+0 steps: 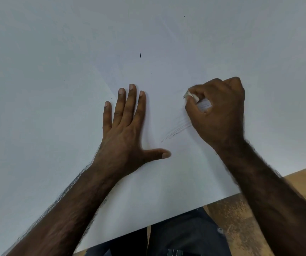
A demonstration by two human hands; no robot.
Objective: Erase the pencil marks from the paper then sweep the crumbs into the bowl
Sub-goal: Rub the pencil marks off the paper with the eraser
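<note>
Paper, a large white sheet, fills nearly the whole view and lies flat, its near edge running diagonally from lower left up to the right. On it the left hand presses palm down with straight fingers and the thumb spread toward the right, holding nothing. Just right of that thumb a fan of faint grey pencil marks slants up toward the right hand, which is curled into a fist and pinches a small white eraser against the sheet; only one pale corner of the eraser shows past the fingers, and the strokes run under the fist, so where they end cannot be told. A short dark fleck lies farther up the sheet, and a few tiny specks elsewhere are too small to name. The upper and left stretches of the sheet are bare white. Beyond the near edge a brown wooden surface shows at lower right, and dark clothing sits at the bottom centre.
</note>
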